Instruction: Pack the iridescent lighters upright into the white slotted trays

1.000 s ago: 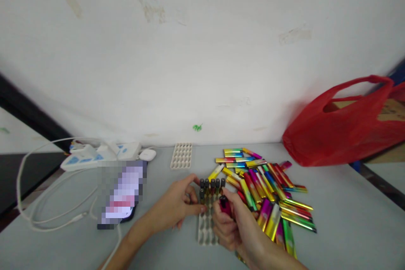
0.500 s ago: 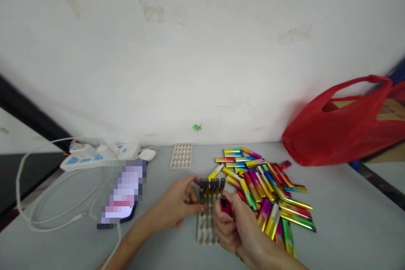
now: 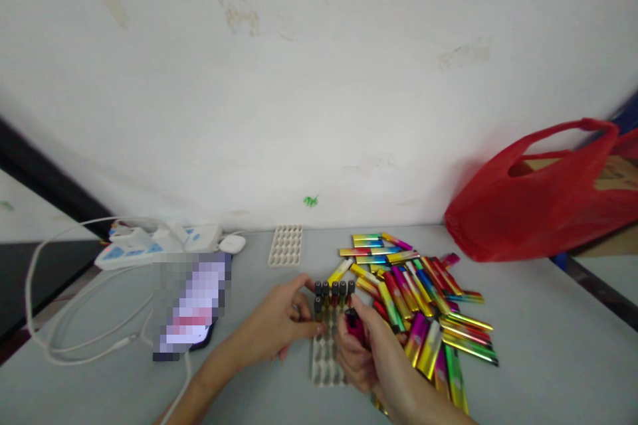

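My right hand [image 3: 366, 345] is closed around a magenta metallic stick [image 3: 355, 327] with a black end pointing up, over the right side of a pale tray of small cells [image 3: 326, 352]. Several similar sticks [image 3: 335, 291] stand upright in the tray's far cells, black ends up. One more stick [image 3: 318, 306] stands in the row nearer me, at the left. My left hand [image 3: 284, 319] grips the tray's left edge, thumb near the middle and forefinger by the far corner. My right hand hides part of the tray and most of the held stick.
A loose pile of shiny multicoloured sticks [image 3: 411, 292] lies to the right. A second pale tray [image 3: 286, 245] rests near the wall. At left are a phone [image 3: 197, 305], a white power strip [image 3: 159, 246] and cables. A red bag [image 3: 528, 206] stands at the back right.
My right hand has tilted slightly, and the magenta stick in it has shifted a little. My left hand and the tray have stayed in place.
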Demonstrator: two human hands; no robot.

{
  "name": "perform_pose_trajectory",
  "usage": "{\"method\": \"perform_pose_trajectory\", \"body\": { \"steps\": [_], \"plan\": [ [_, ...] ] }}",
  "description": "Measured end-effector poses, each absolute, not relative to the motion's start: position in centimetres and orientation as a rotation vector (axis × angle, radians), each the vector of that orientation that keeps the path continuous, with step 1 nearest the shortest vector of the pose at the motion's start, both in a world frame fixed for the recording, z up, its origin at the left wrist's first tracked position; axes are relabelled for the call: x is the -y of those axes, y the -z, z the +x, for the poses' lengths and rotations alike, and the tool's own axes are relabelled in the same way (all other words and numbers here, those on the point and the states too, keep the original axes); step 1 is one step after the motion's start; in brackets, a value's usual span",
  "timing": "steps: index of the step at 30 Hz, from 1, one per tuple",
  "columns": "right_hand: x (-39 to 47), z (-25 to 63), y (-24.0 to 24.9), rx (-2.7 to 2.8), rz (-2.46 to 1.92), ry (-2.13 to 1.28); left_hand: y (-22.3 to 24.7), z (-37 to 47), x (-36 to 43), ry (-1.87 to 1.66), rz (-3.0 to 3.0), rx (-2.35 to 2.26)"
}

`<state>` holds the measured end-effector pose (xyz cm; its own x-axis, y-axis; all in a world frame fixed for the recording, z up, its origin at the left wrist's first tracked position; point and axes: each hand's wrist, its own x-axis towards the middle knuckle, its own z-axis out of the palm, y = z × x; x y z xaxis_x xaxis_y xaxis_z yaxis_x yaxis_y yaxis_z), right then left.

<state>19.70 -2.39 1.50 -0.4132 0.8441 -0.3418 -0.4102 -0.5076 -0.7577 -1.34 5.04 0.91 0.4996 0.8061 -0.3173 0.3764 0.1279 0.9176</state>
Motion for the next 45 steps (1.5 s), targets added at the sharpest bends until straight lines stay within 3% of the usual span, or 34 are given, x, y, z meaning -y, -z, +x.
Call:
{"method": "perform_pose_trajectory", "body": {
  "steps": [3,17,39,45],
  "plan": [
    [2.5,19.6,-1.3,0.89,-0.93,-1.904,-0.8,-1.4,-5.0,-0.422,1.496,-1.089],
    [2.8,22.8,-4.3,1.738,-0.968,-0.705,-1.3,-1.3,-4.8,-0.409,1.434,-1.142],
    [1.4,22.5,-2.1,1.919,-0.964,-0.355,-2.8,-3.3,-5.6,-0.305,1.477,-0.927],
    [1.6,22.3,-2.3,1.927,-0.975,-0.32,-2.2,-2.4,-6.1,-0.674,1.866,-1.17]
  ]
}}
